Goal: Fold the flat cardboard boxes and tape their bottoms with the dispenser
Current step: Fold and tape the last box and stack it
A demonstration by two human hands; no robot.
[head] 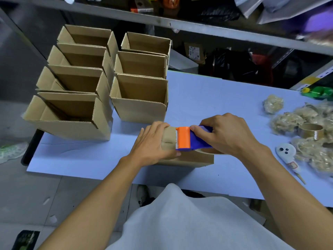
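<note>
Head view: a folded box (187, 157) lies bottom-up on the counter (207, 98), near its front edge, flap seam facing up. Left hand (153, 141) rests flat over the box's left end, fingers relaxed and pressing, not curled round it. Right hand (225, 136) grasps the blue-and-orange dispenser (191, 139), fingers wrapped over its body, cutter end at the seam. Finished boxes (100, 83) stand open-side-up at rear left. Judgement: taping stroke in hand. To do well, keep flaps butted under the left palm, run the dispenser straight along the seam with steady downward pressure, and carry tape over the edge before cutting.
</note>
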